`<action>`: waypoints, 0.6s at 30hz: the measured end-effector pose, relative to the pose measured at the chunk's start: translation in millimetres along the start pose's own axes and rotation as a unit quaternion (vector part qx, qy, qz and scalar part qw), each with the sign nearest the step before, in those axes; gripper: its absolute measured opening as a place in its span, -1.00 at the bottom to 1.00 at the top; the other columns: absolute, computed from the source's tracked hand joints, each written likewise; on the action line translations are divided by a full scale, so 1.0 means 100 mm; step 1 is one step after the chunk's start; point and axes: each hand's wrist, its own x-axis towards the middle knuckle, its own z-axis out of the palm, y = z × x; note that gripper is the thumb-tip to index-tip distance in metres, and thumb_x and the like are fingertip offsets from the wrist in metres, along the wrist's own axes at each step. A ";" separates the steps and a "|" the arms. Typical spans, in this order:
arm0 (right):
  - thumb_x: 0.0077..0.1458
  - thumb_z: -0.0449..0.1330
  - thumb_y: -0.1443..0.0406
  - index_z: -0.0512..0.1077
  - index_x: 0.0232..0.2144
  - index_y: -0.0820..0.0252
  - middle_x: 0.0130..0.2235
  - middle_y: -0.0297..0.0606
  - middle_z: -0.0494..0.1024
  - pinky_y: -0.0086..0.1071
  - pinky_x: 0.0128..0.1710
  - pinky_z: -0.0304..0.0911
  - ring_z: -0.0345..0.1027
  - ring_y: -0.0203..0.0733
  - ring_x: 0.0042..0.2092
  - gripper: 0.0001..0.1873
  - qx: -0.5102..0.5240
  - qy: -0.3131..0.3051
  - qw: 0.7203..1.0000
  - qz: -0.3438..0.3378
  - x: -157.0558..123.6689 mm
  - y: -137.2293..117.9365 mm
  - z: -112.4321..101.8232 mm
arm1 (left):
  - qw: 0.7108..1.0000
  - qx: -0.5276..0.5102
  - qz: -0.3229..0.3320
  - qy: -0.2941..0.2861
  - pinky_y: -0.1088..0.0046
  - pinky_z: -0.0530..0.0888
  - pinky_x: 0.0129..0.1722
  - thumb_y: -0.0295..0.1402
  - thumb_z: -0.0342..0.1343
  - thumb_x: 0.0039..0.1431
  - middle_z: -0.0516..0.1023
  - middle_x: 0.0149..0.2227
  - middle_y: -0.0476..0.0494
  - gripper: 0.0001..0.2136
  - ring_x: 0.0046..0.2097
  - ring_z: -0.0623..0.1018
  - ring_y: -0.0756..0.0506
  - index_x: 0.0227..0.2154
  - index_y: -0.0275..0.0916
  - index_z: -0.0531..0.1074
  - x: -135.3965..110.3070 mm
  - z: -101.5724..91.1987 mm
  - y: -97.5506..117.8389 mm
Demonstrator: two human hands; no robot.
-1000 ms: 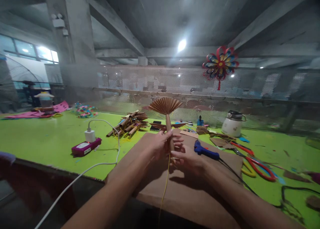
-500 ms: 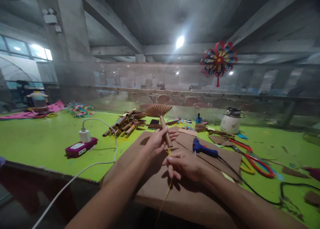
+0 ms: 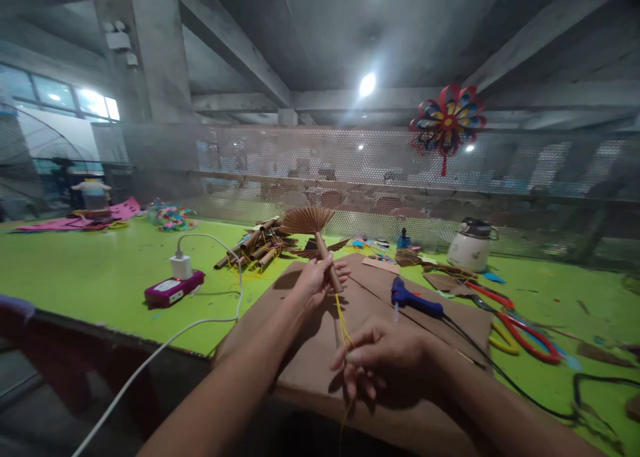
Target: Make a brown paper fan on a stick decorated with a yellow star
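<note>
My left hand (image 3: 320, 278) is closed round the rolled handle of a brown pleated paper fan (image 3: 309, 221), holding it tilted up over a brown cardboard sheet (image 3: 425, 370). A thin yellow string (image 3: 343, 320) runs from the bottom of the handle down toward me. My right hand (image 3: 380, 354) pinches that string nearer to me, over the cardboard, with its other fingers hanging loose.
A blue glue gun (image 3: 413, 298) with a black cord lies on the cardboard to the right. Red scissors (image 3: 523, 330), brown scraps and a white kettle (image 3: 469, 245) lie further right. Several finished brown fans (image 3: 257, 245) are piled behind. A purple power strip (image 3: 173, 289) with a white cable sits left on the green table (image 3: 90, 277).
My right hand has slid down the yellow string toward me, away from the handle. My left hand has tipped the fan further back and left.
</note>
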 end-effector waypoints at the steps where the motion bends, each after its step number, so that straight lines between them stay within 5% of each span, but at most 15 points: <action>1: 0.04 0.22 0.19 0.46 -0.11 0.34 -0.31 -0.12 0.58 -0.61 -0.57 0.15 0.39 -0.41 -0.48 -0.59 -0.013 -0.030 0.999 0.019 -0.04 -0.04 0.03 | 1.000 -0.002 0.002 0.007 0.37 0.54 -0.40 -0.37 0.03 0.20 0.54 -0.36 -0.27 -0.83 -0.43 0.57 -0.08 -0.19 -0.32 0.25 0.01 -0.02 0.00; 6: -0.07 0.28 0.12 0.45 -0.07 0.37 -0.24 -0.04 0.57 -0.50 -0.46 0.27 0.41 -0.29 -0.40 -0.45 -0.072 -0.107 0.990 0.063 -0.25 -0.27 0.01 | 0.999 0.016 0.016 0.047 0.31 0.53 -0.40 -0.35 0.08 0.17 0.45 -0.48 -0.06 -0.76 -0.48 0.55 -0.06 -0.14 -0.23 0.18 0.08 -0.10 0.03; 13: -0.09 0.23 0.01 0.55 -0.35 0.39 -0.56 -0.17 0.54 -0.50 -0.65 0.15 0.28 -0.34 -0.65 -0.51 -0.098 0.060 0.993 -0.021 -0.54 -0.31 -0.34 | 0.993 0.060 -0.019 0.100 0.35 0.51 -0.46 -0.35 0.10 0.16 0.36 -0.54 0.04 -0.73 -0.49 0.53 -0.05 -0.12 -0.16 0.16 0.18 -0.37 0.16; 18: -0.04 0.19 0.01 0.55 -0.31 0.37 -0.54 -0.14 0.57 -0.51 -0.65 0.15 0.27 -0.38 -0.66 -0.50 -0.093 0.048 0.994 -0.025 -0.54 -0.28 -0.38 | 0.988 0.114 -0.023 0.100 0.67 0.31 -0.67 -0.36 0.01 0.21 0.36 -0.60 0.02 -0.93 -0.64 0.39 0.09 -0.30 -0.22 0.24 0.04 -0.61 0.39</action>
